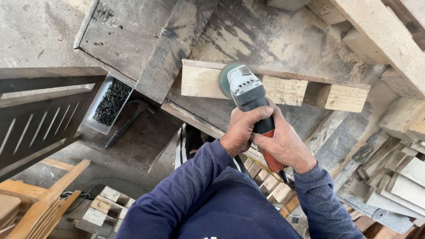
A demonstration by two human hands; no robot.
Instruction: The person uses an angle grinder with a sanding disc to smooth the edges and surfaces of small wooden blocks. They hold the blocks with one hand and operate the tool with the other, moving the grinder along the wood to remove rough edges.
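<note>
Both hands wrap the angle grinder: left hand clamped near its head, right hand on the orange handle. Keep the disc flat against the pale wooden block at the table's middle.

We see a grinder with a matt grey plastic head and a smooth orange plastic grip. The plank under it is pale, raw wood, rough-sawn. The counter is dark, worn, dusty wood. The nails are dull black metal in a matt tray. Our sleeves are soft navy cloth.
</note>
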